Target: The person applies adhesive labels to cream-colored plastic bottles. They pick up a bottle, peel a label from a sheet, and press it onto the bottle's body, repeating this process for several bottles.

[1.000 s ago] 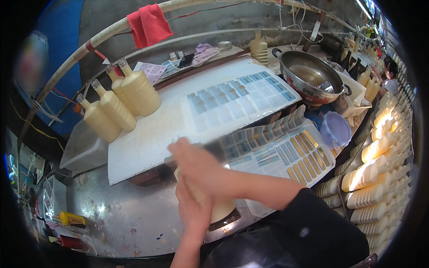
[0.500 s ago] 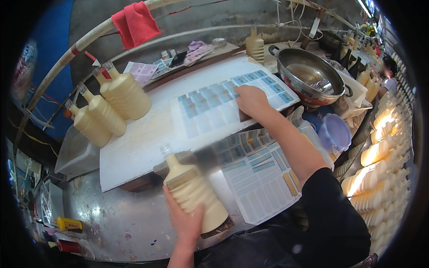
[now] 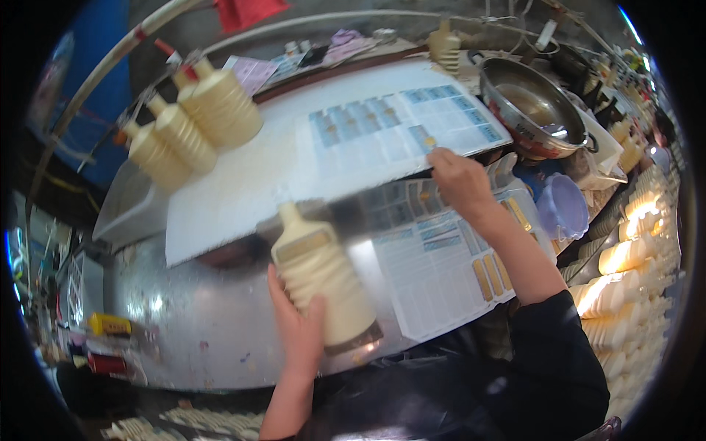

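Observation:
My left hand [image 3: 300,323] is wrapped round the side of a cream ribbed bottle [image 3: 334,290], which leans with its neck toward the white board. A printed strip runs across the bottle's shoulder, and its bottom end is dark. Over the near right edge of the board, my right hand [image 3: 465,184] pinches a small blue and gold decal [image 3: 421,137] by its lower end. Beneath that decal a sheet of blue decals [image 3: 353,154] lies on the white board [image 3: 235,195]. More decal sheets [image 3: 426,275] are spread on the metal table right of the bottle.
Several cream bottles [image 3: 220,103] stand at the board's left end, and another [image 3: 444,50] at its far edge. A metal pan [image 3: 533,103] and a lilac bucket [image 3: 562,207] are on the right. Rows of bottles [image 3: 625,287] line the right side. A red cloth [image 3: 250,11] hangs above.
My right hand has come nearer, away from the sheet's upper row, and a separate decal now shows at its fingertips. The left hand keeps its hold on the bottle. The whole view has shifted.

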Tool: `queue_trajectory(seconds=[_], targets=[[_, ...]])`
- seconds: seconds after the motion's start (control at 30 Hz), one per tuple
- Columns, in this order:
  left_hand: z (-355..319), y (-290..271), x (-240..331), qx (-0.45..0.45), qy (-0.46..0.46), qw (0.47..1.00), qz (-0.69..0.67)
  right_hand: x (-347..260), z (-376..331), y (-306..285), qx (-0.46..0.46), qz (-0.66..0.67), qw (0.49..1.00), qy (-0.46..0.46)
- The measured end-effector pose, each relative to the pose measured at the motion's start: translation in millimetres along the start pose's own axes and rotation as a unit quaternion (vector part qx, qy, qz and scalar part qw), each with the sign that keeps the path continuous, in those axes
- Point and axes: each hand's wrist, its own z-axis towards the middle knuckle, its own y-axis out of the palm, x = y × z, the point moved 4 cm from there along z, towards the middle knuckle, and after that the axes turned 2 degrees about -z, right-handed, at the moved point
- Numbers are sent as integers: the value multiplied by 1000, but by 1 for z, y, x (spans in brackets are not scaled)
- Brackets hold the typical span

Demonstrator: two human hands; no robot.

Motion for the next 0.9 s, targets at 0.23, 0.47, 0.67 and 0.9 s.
queue_trajectory(seconds=[0.23,0.47,0.67,0.9], targets=[[-50,-21,-34,10,70,982,176,-34,-6,-26,-31,240,966,87],[-58,-33,-44,-45,84,983,159,-184,-39,-98,-73,326,889,-311],[-56,-34,-31,-121,36,991,-49,-193,-67,-82,12,182,878,-442],[-46,-15,-39,-3,20,999,-32,-181,-75,-68,47,179,881,-436]])
